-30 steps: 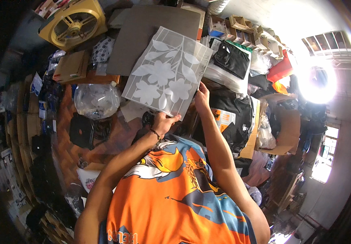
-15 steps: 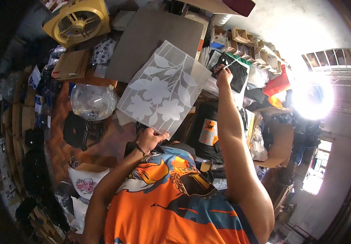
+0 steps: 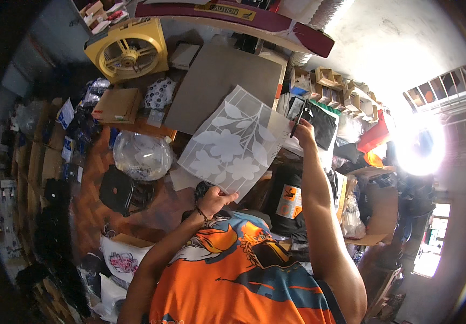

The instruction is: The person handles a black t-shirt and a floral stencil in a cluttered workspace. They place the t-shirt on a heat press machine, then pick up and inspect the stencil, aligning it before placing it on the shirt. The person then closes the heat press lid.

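A translucent sheet with white flower and leaf shapes and thin lines [image 3: 227, 140] hangs at a slant before me, over part of a grey board [image 3: 206, 75]. My left hand [image 3: 218, 201] pinches the sheet's bottom edge, thumb on its face. My right hand [image 3: 303, 130] is closed on a slim dark tool [image 3: 301, 120], too small to name surely, just right of the sheet's upper right edge. Behind that hand lie folded black fabrics [image 3: 326, 132]. My orange and blue printed shirt [image 3: 238, 286] fills the lower middle.
A yellow fan [image 3: 127, 48] and a cardboard box [image 3: 117, 105] stand back left. Small wooden bins [image 3: 328, 81] line the back right. A clear plastic bundle [image 3: 141, 154] and black bags [image 3: 115, 191] lie left. A maroon board [image 3: 271, 29] juts across the top.
My right hand has left the sheet's right edge, moving up and right, and now grips a slim tool. My left hand still holds the sheet. The view has shifted, showing more at the top.
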`<act>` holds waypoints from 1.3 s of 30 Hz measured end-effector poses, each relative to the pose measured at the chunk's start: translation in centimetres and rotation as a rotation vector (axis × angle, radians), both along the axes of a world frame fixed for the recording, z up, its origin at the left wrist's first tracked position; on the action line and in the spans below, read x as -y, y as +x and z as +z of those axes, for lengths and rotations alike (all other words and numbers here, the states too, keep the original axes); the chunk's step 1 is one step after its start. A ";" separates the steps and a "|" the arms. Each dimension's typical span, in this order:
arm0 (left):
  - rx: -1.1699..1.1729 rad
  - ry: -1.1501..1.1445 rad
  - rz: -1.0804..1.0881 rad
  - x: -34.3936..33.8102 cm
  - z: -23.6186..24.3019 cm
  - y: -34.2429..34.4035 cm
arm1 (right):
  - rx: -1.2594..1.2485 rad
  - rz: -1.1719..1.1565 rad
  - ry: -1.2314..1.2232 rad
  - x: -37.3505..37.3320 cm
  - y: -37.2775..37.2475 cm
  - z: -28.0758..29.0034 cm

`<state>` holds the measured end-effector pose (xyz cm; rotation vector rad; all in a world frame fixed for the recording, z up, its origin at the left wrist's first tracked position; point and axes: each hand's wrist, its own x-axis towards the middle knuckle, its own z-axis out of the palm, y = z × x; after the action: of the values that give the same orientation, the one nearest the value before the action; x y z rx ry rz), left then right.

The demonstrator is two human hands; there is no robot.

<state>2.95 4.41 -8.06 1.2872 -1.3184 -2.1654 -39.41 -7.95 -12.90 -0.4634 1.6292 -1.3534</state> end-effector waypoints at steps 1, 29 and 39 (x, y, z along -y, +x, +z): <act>0.064 -0.049 0.039 0.3 0.5 -0.1 | -0.019 -0.013 -0.017 -0.1 -0.3 0.1; -0.260 0.476 0.429 6.6 -7.1 -4.6 | 0.188 -0.520 -0.198 -25.4 24.2 0.3; -0.175 0.325 0.449 8.0 -7.8 -5.9 | -0.877 -0.759 -1.094 -44.5 18.3 32.6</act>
<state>-2.97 -3.64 -15.82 1.3139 -0.5555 -2.1500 -21.15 36.60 19.73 -1.2908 1.6172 -2.9154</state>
